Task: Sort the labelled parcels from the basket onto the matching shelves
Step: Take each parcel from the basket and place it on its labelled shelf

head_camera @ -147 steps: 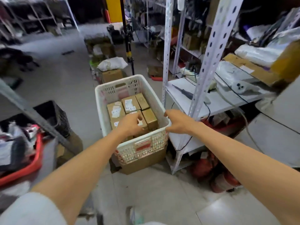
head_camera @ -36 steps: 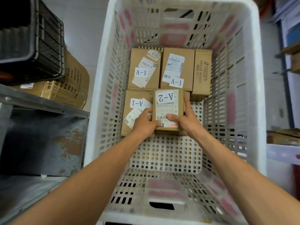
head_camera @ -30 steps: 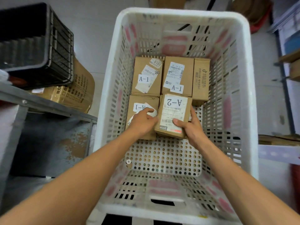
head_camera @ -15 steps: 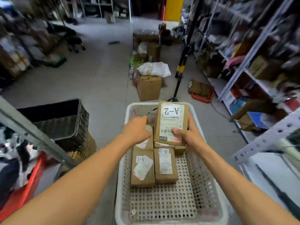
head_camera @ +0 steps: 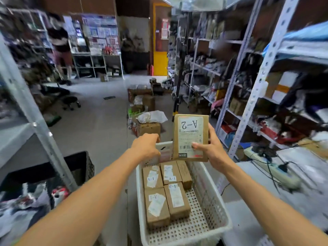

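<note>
— Where is the parcel [head_camera: 190,137] to be found?
— It is held upright above the far end of the white basket [head_camera: 211,197], lifted clear of it. Its label is turned towards the camera and upside down, and A-2 can be read on it. It is gripped by the right hand [head_camera: 211,153]: the thumb is pressed on the label face and the fingers are wrapped round the right edge.

— And the left hand [head_camera: 146,146]?
— Only its back is seen, over the basket's far rim, with the fingers bent down and away. Whether anything is gripped cannot be told.

— What is kept in the basket?
— Five other parcels [head_camera: 166,197] are laid flat on the perforated bottom, packed together. Three are marked A-1 and one A-2; no mark can be made out on the narrow one.

— What is seen around it?
— A grey floor [head_camera: 99,125] is spread through a wide aisle. Metal shelves [head_camera: 236,71] crammed with goods are lined along the right. A white shelf board [head_camera: 301,201] just beside the basket is crossed by a power strip [head_camera: 271,167] and black cables. A black crate [head_camera: 83,167] is set at the lower left behind a grey post [head_camera: 33,121]. Beyond the basket a cardboard box [head_camera: 149,128] is topped by a white bag [head_camera: 152,116], and a yellow panel [head_camera: 160,63] is seen at the far end.
</note>
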{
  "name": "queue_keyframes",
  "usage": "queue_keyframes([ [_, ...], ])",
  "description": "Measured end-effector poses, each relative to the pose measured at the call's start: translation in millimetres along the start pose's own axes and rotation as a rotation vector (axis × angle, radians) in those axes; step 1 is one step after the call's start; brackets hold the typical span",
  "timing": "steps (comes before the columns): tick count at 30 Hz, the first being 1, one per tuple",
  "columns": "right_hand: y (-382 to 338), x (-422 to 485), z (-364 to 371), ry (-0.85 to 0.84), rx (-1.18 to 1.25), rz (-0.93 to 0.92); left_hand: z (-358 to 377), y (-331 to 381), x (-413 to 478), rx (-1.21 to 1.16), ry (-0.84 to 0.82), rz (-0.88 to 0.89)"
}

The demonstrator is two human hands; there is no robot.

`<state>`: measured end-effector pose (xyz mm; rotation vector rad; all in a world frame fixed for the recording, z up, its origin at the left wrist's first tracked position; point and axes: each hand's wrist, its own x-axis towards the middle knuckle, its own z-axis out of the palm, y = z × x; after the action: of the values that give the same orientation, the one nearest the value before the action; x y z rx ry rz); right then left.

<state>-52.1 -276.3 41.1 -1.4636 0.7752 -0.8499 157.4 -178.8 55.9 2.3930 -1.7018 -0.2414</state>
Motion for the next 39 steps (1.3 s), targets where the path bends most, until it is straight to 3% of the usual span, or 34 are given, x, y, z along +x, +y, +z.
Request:
queue_keyframes([
  [5, -23, -58, -13, -0.046, 0.006, -0.032, -14, 25, -48, -0.023, 0.025, 0.005],
  [9, -21, -116, -28, -0.049, 0.035, -0.047, -8, 59, -100, -0.358, 0.017, 0.019],
  [15, -4, -216, -58, -0.018, 0.071, -0.043, 27, 116, -178, -0.616, -0.183, 0.088],
  [20, 7, -293, -105, 0.077, 0.039, -0.026, 48, 176, -219, -0.68, -0.378, 0.14],
  [31, -26, -459, -263, 0.578, -0.034, -0.046, 98, 407, -271, -1.039, -0.608, 0.383],
  [35, -47, -534, -334, 0.719, -0.091, 0.019, 122, 506, -297, -1.163, -0.701, 0.501],
  [39, -40, -613, -389, 1.081, -0.052, 0.233, 134, 602, -323, -1.147, -0.872, 0.73],
])
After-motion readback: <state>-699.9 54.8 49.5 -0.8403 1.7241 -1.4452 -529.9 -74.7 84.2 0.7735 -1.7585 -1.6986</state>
